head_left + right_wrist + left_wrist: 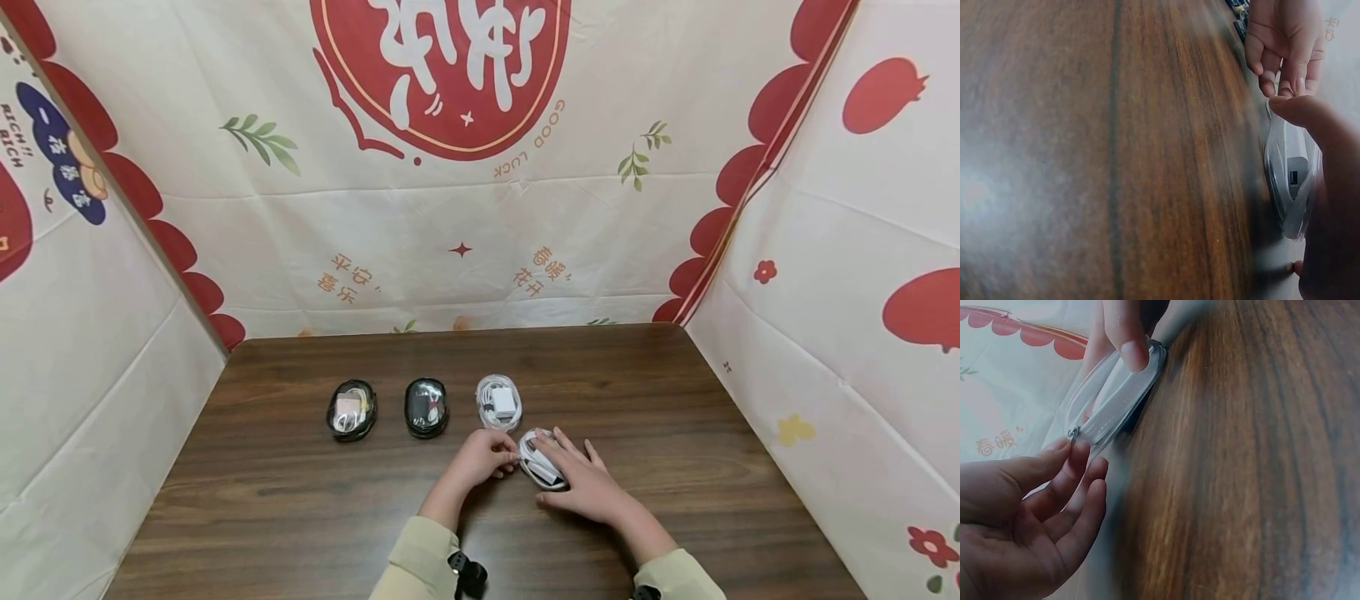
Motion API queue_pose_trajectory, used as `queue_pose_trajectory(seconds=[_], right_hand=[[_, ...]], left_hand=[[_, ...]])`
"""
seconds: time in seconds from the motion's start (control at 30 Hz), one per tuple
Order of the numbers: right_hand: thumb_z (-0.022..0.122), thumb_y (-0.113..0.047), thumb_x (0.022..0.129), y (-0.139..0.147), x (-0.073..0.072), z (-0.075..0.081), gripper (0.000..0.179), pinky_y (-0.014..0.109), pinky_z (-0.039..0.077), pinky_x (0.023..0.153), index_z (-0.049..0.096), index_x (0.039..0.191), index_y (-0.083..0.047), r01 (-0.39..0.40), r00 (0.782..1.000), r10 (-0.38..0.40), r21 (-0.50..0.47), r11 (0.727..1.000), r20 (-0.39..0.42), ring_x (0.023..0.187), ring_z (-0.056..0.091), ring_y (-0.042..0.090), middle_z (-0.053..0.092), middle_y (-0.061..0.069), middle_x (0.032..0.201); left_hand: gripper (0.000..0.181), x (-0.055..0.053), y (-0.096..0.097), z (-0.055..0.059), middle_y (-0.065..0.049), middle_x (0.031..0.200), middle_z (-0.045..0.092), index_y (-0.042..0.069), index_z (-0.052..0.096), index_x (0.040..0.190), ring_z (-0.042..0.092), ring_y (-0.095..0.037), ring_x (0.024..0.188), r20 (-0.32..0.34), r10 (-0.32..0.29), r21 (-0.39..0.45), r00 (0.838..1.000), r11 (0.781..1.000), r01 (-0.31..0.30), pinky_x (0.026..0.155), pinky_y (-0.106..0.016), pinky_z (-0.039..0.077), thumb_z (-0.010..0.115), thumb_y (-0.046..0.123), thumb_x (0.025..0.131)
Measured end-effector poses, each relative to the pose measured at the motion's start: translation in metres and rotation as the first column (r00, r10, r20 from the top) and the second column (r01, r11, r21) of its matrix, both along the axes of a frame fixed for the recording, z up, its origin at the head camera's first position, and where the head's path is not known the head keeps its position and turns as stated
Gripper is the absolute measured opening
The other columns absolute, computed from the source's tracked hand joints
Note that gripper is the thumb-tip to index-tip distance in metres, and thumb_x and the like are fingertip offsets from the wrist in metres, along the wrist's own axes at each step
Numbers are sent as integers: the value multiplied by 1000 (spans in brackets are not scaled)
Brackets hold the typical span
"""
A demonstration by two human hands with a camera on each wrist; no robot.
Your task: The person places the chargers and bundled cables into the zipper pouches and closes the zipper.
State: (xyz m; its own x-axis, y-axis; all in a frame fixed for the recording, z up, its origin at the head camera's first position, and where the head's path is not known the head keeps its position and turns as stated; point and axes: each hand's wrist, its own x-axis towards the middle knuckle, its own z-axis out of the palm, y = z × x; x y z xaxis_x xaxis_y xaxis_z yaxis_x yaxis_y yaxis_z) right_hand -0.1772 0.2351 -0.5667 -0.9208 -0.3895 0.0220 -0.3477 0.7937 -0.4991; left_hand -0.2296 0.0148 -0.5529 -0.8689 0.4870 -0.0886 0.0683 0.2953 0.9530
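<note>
A small oval clear pouch with white trim (542,468) lies between both hands, a white charger with a USB port (1295,175) visible inside. My left hand (486,457) pinches the metal zipper pull (1073,434) between thumb and forefinger, at the end of the zip; its other fingers curl loosely below. My right hand (583,479) grips the pouch from the other side, its thumb (1134,355) on the zip side and fingers spread over the top. In the left wrist view the pouch stands tilted on its edge.
Behind the hands lies another white-trimmed pouch (489,400) with a white charger and cable. Further left are a black-trimmed pouch (426,430) with dark contents and a black-trimmed one (352,433) with a pink item. A printed cloth (465,217) walls the wooden table (300,517).
</note>
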Motion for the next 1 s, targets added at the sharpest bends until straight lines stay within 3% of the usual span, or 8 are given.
queue_pose_trajectory(seconds=[0.17, 0.4, 0.67, 0.77, 0.9, 1.0], right_hand=[[72, -51, 80, -1, 1, 0, 86, 67, 3, 109, 34, 153, -26, 7, 1000, -7, -3, 1000, 2, 146, 14, 24, 26, -8, 158], [73, -50, 79, -3, 2, 0, 88, 68, 3, 108, 33, 153, -24, 20, 1000, -20, -4, 1000, -19, 146, 16, 25, 27, -6, 157], [70, -53, 80, -8, 2, 0, 90, 68, 4, 108, 30, 154, -21, 58, 998, -57, 9, 998, -21, 146, 15, 28, 26, -2, 158], [70, -53, 80, -10, 4, 2, 90, 69, 4, 108, 32, 154, -19, 63, 998, -62, 12, 998, -29, 146, 15, 29, 27, 0, 158], [70, -51, 81, -12, 7, 7, 86, 70, 4, 107, 35, 152, -19, 57, 998, -56, 17, 998, -41, 146, 14, 31, 28, 3, 158], [70, -49, 82, -13, 11, 11, 83, 70, 3, 107, 38, 151, -17, 50, 998, -49, 24, 998, -47, 145, 15, 33, 29, 5, 157]], left_hand=[[7, 1, 1, -1, -9, 73, 66, -1, 68, 82, 62, -15, 65, -20, -10, -11, 1000, 1000, 9, 55, -27, 53, 67, -2, 89], [9, 5, 9, -3, -3, 69, 63, 0, 67, 78, 57, -11, 62, -116, -54, -60, 992, 997, 47, 53, -21, 48, 69, -2, 87], [8, 8, 10, -4, -1, 67, 64, 1, 70, 77, 53, -8, 55, -125, 42, -79, 991, 996, -53, 50, -20, 45, 73, 1, 84], [5, 7, 9, -6, -2, 67, 65, -1, 71, 79, 56, -10, 55, -94, 89, -24, 992, 995, -92, 50, -22, 48, 73, 1, 84], [5, 5, 8, -10, -8, 70, 67, -4, 70, 83, 62, -15, 59, 26, 143, 65, 989, 987, -145, 52, -26, 53, 71, -1, 86], [5, 2, 7, -13, -10, 70, 66, -6, 69, 85, 63, -15, 60, 125, 172, 104, 977, 977, -185, 52, -28, 54, 69, -1, 87]])
